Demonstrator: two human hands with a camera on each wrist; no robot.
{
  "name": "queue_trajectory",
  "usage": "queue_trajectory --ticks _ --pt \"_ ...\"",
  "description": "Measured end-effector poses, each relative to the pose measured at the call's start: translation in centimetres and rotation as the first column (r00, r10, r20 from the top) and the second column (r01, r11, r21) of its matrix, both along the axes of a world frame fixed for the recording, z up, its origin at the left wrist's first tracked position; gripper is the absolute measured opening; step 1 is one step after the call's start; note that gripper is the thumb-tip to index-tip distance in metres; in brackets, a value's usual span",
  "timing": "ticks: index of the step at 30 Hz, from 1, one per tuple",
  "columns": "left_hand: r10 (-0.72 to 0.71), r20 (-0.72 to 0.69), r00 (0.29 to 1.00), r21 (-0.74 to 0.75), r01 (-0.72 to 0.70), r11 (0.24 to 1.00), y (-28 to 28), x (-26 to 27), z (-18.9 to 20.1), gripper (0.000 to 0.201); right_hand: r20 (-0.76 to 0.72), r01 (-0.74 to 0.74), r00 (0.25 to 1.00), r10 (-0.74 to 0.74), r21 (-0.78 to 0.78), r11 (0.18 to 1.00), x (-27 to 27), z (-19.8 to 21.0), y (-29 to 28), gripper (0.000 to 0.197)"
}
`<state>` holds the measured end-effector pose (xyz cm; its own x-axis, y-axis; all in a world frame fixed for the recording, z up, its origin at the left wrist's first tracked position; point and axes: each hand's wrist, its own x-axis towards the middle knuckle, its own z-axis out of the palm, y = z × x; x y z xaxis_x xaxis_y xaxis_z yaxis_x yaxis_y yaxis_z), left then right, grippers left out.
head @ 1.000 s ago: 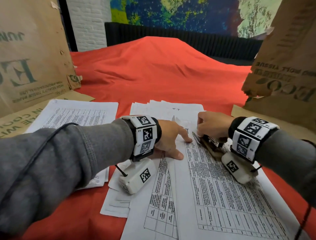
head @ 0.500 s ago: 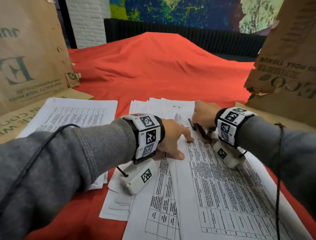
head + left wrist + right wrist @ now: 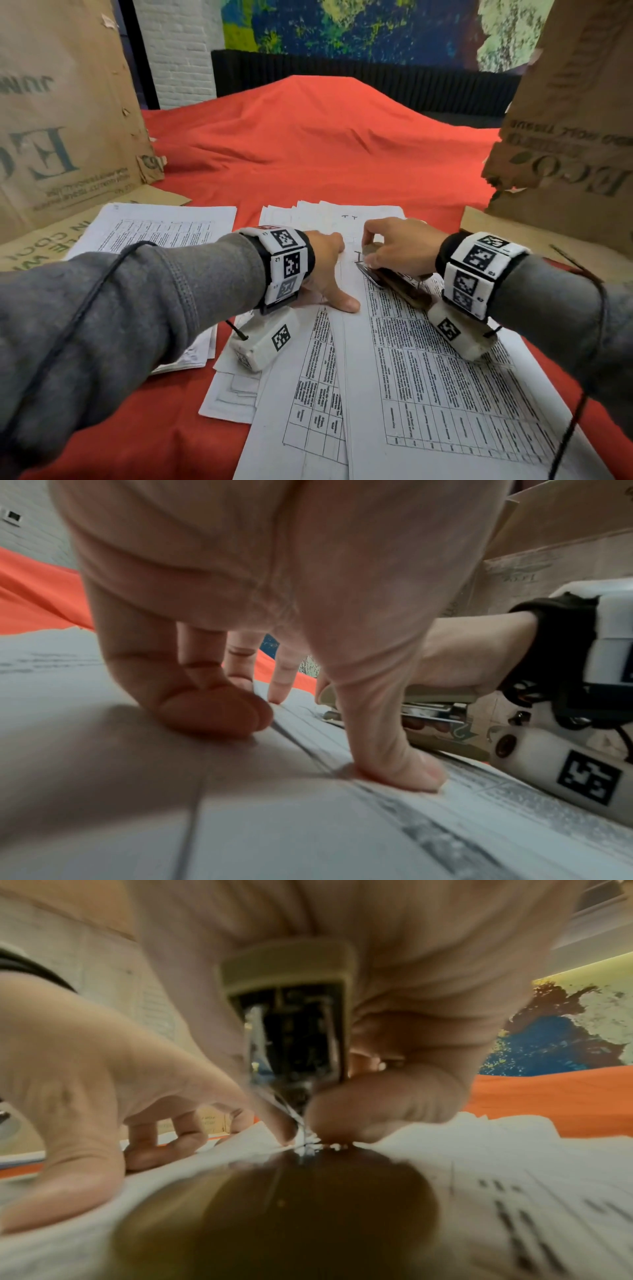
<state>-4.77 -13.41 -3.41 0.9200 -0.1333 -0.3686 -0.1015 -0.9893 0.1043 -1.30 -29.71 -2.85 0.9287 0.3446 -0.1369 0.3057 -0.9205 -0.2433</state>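
Note:
Printed sheets with tables (image 3: pixel 428 377) lie overlapped on a red cloth (image 3: pixel 308 154). My left hand (image 3: pixel 325 270) presses down on them near their top left corner, thumb (image 3: pixel 394 750) and fingertips (image 3: pixel 212 715) flat on the paper. My right hand (image 3: pixel 394 246) grips a beige and metal stapler (image 3: pixel 387 277) from above, its nose pointing left toward the left hand's fingers. In the right wrist view the stapler (image 3: pixel 291 1001) sits between thumb and fingers (image 3: pixel 377 1104), its mouth at the paper's edge. Whether paper lies inside the mouth is blurred.
A second pile of printed sheets (image 3: pixel 154 233) lies to the left. Tall cardboard boxes stand at the left (image 3: pixel 61 120) and right (image 3: pixel 565 137). The red cloth rises in a hump at the back, before a black panel (image 3: pixel 342 68).
My right hand has carried the stapler leftward along the sheet's top, closer to the left hand's fingers. The left hand has stayed pressed on the papers.

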Motion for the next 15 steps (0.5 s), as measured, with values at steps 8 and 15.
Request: queue_trajectory --ticks 8,15 --pt "-0.017 0.002 1.000 0.042 0.017 0.999 -0.2 0.2 -0.2 0.116 0.051 -0.042 0.998 0.045 -0.071 0.997 0.2 -0.3 1.0 0.009" --pt "-0.067 0.029 0.997 0.104 0.064 0.993 -0.6 -0.2 0.0 0.106 0.036 -0.037 0.999 0.038 -0.050 0.998 1.4 -0.8 1.6 0.012"
